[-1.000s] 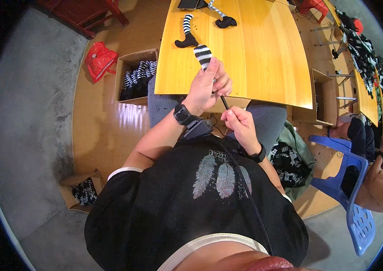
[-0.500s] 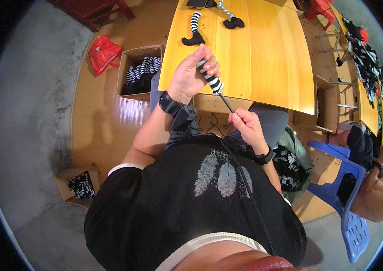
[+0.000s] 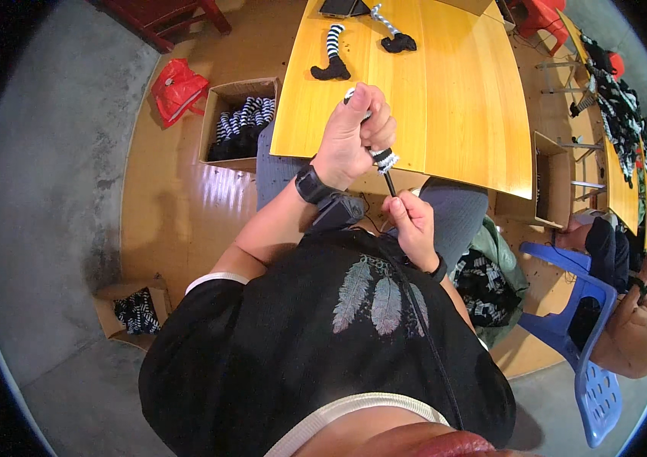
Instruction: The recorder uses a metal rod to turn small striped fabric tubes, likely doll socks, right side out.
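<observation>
My left hand (image 3: pixel 354 137) is closed around a black-and-white striped knitted tube (image 3: pixel 385 159), just above the table's near edge. Most of the tube is hidden by my fingers; its cuffed end shows below them. A thin black rod (image 3: pixel 390 184) runs into that open end. Lower down, my right hand (image 3: pixel 413 225) grips the rod between thumb and fingers. Beyond my left hand, on the yellow table (image 3: pixel 464 114), lie a striped knitted leg with a black curled shoe (image 3: pixel 332 67) and a second, grey-and-white one with a black shoe (image 3: pixel 398 42).
A cardboard box (image 3: pixel 211 114) of striped knitted pieces stands left of the table, near a red bag (image 3: pixel 179 90). Another box (image 3: pixel 106 320) sits lower left. A green sack (image 3: pixel 508 266) and blue plastic chair (image 3: pixel 571 312) are right. A co-worker's arm (image 3: pixel 636 297) shows there.
My left hand has shifted right and slightly down, wrapping more of the striped tube. Less of the tube and rod shows between my hands, and the tube stands more upright.
</observation>
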### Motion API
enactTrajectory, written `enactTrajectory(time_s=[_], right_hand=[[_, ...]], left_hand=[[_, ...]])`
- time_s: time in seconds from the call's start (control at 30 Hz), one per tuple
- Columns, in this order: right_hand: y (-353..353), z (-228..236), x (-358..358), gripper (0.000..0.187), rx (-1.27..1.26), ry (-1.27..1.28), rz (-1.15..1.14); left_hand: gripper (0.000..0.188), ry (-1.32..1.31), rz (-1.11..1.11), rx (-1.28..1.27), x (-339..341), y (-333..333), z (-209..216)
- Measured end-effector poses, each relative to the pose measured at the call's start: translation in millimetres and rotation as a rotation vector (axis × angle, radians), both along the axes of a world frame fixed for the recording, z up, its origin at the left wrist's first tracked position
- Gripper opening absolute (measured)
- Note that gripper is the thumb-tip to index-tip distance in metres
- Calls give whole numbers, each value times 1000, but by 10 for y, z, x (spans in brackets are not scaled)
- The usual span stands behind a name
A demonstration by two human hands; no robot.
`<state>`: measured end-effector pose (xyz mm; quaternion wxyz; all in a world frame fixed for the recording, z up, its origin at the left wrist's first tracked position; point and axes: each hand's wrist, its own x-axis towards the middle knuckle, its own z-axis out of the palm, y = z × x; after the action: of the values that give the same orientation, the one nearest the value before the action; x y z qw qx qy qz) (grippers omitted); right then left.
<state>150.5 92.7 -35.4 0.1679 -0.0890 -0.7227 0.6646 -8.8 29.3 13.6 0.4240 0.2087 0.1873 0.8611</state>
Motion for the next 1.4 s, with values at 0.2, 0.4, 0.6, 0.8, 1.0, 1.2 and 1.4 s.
enactTrajectory(time_s=[0.2,0.4,0.6,0.8,1.0,1.2,1.4], right_hand=[[-33,2,-6,26,-45,26,-19],[52,50,-77,26,9,25,30],[184,-91,19,24,158,-31,55],[94,-60,19,27,128,46,19],[8,-71,-11,28,122,130,-59],[-40,-68,-86,26,64,192,-163],[9,-173,-116,17,-126,276,-120]], left_hand=[[39,9,-74,29,60,7,50],[28,148,3,10,9,-55,41],[26,74,131,14,-139,-58,119],[33,75,68,10,-118,-23,176],[34,89,-69,124,-138,-6,190],[36,76,-144,41,111,87,141],[38,121,-204,-39,393,103,-8]])
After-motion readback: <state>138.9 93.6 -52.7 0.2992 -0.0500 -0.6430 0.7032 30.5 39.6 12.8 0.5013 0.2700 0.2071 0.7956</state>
